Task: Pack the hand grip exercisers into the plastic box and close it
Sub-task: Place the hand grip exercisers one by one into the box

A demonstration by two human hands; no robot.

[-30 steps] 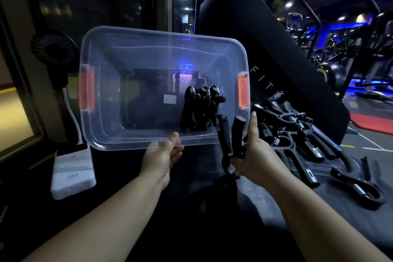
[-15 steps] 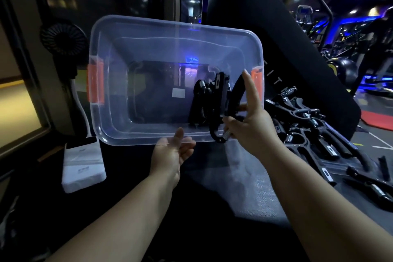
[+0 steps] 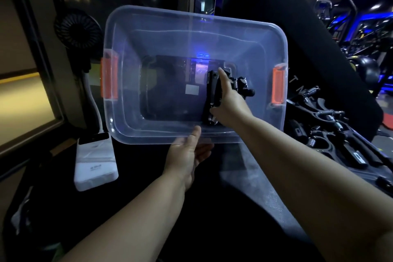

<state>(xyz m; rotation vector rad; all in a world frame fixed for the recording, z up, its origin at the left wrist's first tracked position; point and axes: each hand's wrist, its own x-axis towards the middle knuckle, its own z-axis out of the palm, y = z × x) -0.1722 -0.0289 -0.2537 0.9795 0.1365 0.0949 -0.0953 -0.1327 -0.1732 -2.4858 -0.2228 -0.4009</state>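
The clear plastic box (image 3: 191, 14) was tipped up so that its open mouth faced the person, with an orange latch (image 3: 109, 77) on each short side. The left hand (image 3: 187, 153) gripped the near rim, thumb laid over the edge and fingers curled underneath. The right hand (image 3: 230, 105) reached inside the box, its fingers closed round a black hand grip exerciser (image 3: 211, 91) held against the bottom, just beside other exercisers (image 3: 242, 86) already lying in the right part of the box. A pile of loose exercisers (image 3: 331, 132) lay on the bench (image 3: 244, 176) to the right, outside the box. A white block-shaped device (image 3: 95, 161) lay to the left, below a small dark fan (image 3: 77, 28).
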